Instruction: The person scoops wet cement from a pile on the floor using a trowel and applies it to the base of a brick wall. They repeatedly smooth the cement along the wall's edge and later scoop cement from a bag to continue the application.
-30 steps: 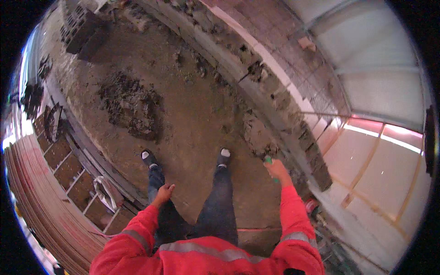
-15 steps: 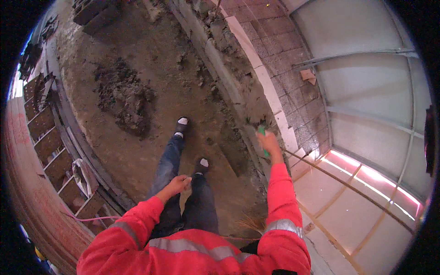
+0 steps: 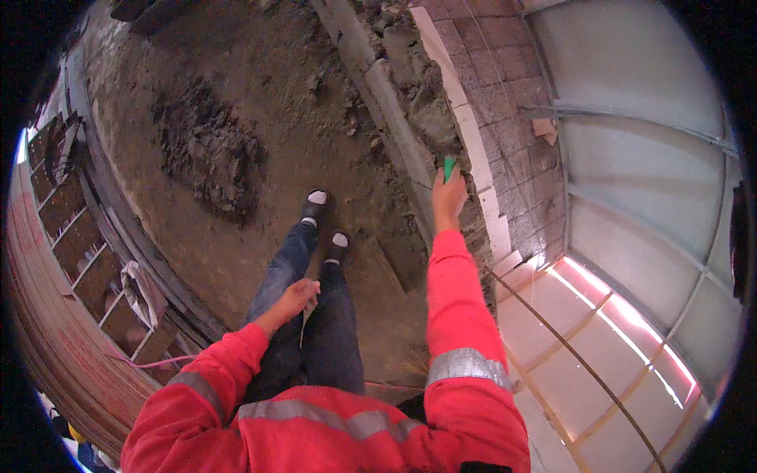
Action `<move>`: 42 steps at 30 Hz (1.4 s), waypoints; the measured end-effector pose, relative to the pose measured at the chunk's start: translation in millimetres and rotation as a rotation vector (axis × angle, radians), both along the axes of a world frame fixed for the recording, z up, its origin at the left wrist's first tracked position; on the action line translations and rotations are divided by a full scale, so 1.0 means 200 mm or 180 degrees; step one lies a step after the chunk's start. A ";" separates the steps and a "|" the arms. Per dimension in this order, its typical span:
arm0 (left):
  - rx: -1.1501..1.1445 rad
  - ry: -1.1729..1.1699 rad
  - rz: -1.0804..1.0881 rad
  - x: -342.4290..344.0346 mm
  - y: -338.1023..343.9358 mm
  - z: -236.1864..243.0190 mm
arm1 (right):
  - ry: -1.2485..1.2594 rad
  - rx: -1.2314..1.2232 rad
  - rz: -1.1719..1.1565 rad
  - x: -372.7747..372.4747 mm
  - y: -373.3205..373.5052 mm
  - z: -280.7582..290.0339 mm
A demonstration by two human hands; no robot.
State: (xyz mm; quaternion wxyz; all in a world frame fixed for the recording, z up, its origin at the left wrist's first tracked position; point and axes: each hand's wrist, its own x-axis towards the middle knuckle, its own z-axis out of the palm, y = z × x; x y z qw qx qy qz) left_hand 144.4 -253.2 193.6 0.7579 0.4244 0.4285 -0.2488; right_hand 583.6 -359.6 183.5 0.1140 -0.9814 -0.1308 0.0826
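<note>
My right hand (image 3: pixel 449 199) is closed round a green-handled tool (image 3: pixel 449 168) above a low wall. The tool's working end cannot be made out against the grey. Wet-looking mortar (image 3: pixel 430 114) lies in a rough strip along the wall top, just beyond that hand. Beside it runs a row of pale blocks (image 3: pixel 473 150). My left hand (image 3: pixel 300 298) hangs over my thighs with its fingers curled in; whether anything is inside them is hidden.
A dark heap of mortar or earth (image 3: pixel 213 158) sits on the muddy floor (image 3: pixel 315 142). Grey panels in a metal frame (image 3: pixel 643 158) stand at right, with a long thin rod (image 3: pixel 583 363) below them. Stacked boards (image 3: pixel 63 331) and a white bag (image 3: pixel 140 292) are at left.
My right hand has moved forward and a little left along the wall with the green-handled tool. My left hand stays curled over my legs. The view has shifted slightly.
</note>
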 end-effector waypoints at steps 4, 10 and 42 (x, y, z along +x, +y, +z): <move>0.0065 -0.0002 0.0277 0.01 -0.02 0.03 | 0.0118 0.0153 -0.0192 -0.34 -0.26 -0.02; 0.0103 -0.0037 0.0231 0.03 -0.15 0.14 | -0.0181 0.0290 -0.0048 -0.44 -0.65 0.05; -0.0430 -0.0554 0.1957 -1.07 0.53 -0.76 | 0.0625 -0.0831 0.2936 -1.53 2.26 -2.25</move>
